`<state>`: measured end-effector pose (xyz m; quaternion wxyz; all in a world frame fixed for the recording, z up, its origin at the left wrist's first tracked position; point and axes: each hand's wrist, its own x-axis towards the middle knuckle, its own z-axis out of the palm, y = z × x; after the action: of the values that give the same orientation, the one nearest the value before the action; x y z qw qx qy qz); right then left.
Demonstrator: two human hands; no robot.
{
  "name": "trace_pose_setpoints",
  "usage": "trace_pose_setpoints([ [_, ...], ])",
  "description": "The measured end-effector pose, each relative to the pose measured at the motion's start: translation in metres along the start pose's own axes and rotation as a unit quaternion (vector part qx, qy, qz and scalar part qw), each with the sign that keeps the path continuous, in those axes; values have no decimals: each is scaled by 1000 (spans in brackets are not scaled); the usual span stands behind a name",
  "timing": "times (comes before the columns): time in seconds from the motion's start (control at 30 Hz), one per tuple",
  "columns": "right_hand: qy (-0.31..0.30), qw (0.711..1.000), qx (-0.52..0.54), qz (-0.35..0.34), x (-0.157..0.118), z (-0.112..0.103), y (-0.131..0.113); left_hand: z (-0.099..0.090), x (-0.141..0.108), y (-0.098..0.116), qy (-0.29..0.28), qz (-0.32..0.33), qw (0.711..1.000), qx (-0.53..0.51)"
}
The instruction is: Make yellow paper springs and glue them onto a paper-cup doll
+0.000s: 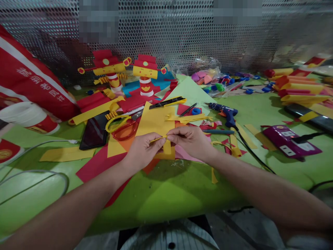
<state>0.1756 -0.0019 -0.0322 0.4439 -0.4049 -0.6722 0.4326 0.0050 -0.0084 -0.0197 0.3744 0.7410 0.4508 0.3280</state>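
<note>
Both hands meet over the near middle of the green table. My left hand (144, 149) pinches a narrow yellow paper strip (156, 139) between thumb and fingers. Fingertips of my right hand (191, 140) close on the same strip at its right end, touching the left thumb. Below and behind them lie yellow paper sheets (151, 121) and a pink piece. Scissors with red handles (126, 130) rest left of the sheets. A black-and-yellow utility knife (168, 102) lies behind the hands, near a blue tape ring (196, 111).
Two red-and-yellow paper figures (145, 71) stand at the back. A blue glue gun (226, 113) with a black cord lies right, before a purple power strip (291, 140). Left are a phone (94, 130), paper cups (31, 118), a white cable (52, 172) and a red bag (33, 73).
</note>
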Motion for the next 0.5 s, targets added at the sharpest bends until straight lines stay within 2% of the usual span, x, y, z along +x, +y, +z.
trace_pose_setpoints([
  [0.27, -104, 980, -160, -51, 2, -7, -9, -10, 5, 1, -107, -63, 992, 24],
  [0.4, -97, 985, -145, -6, 2, -5, -8, -10, 4, 3, -100, -80, 991, 27],
  [0.5, -70, 993, -87, 46, 3, -3, -6, -8, 3, 3, -70, -101, 992, -35],
])
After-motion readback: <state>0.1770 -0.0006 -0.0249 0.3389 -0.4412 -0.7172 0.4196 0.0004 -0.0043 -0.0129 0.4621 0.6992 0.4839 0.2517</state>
